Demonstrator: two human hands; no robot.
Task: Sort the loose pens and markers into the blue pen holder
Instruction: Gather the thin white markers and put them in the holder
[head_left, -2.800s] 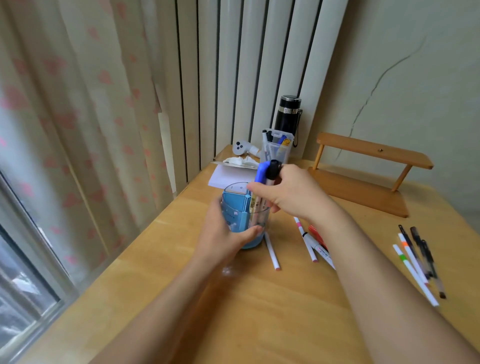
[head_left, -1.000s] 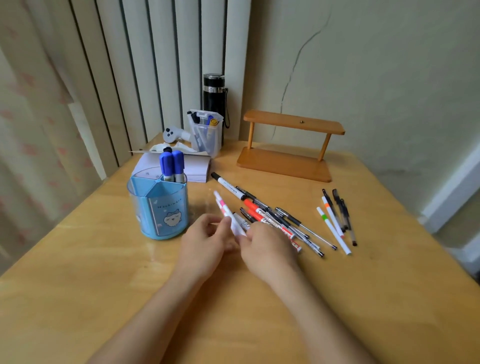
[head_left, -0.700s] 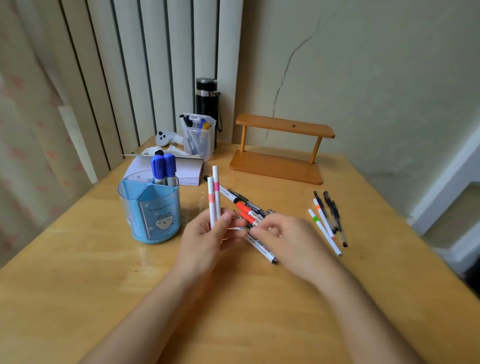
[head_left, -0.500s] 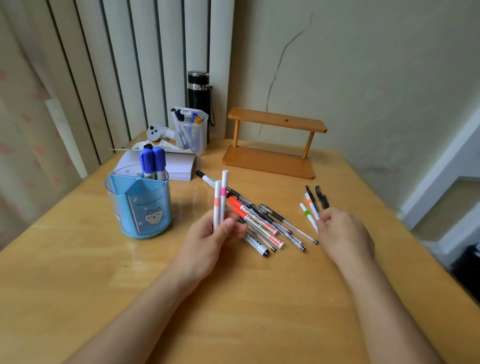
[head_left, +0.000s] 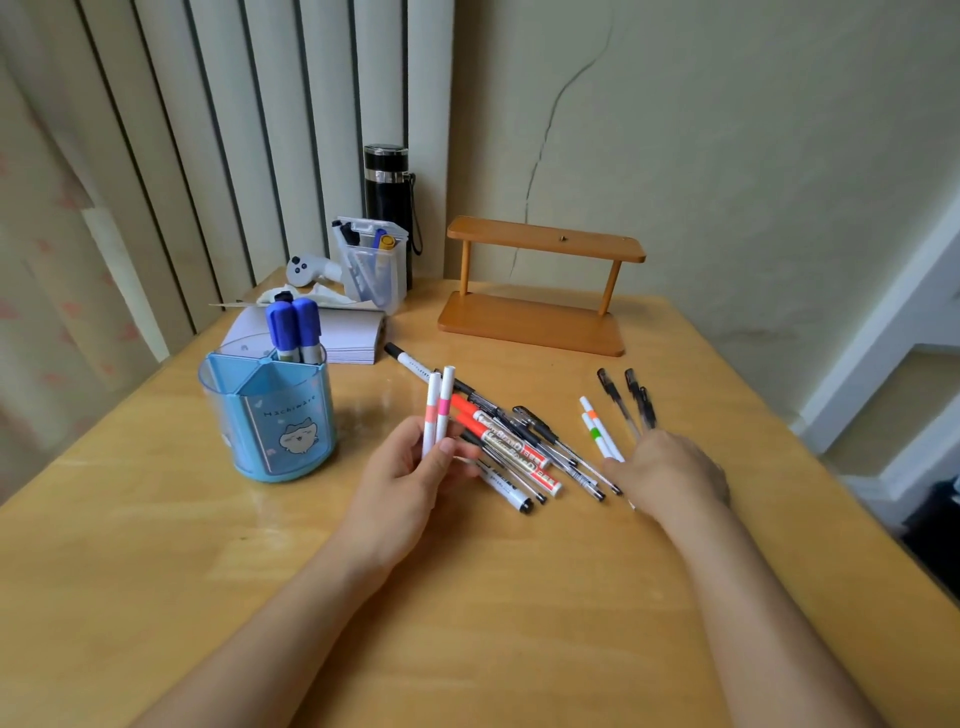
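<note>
The blue pen holder (head_left: 270, 415) stands on the wooden table at the left, with two blue-capped markers (head_left: 293, 327) in a rear compartment. My left hand (head_left: 405, 483) holds two white markers (head_left: 436, 408) with orange and pink bands upright. Just right of that hand a pile of loose pens (head_left: 519, 441) lies on the table, red markers among them. My right hand (head_left: 670, 473) rests on the near ends of two white markers (head_left: 597, 428) with orange and green bands. Two black pens (head_left: 631, 397) lie just beyond its blurred fingers, so its grip is unclear.
At the back stand a wooden shelf (head_left: 540, 291), a black bottle (head_left: 387, 197) and a clear pen box (head_left: 374, 267). A white controller (head_left: 309, 269) and a stack of paper (head_left: 343, 335) lie behind the holder. The table edge (head_left: 810, 467) runs along the right.
My left hand has lifted two white markers upright off the table. My right hand has left the pile and moved right to the orange and green banded markers.
</note>
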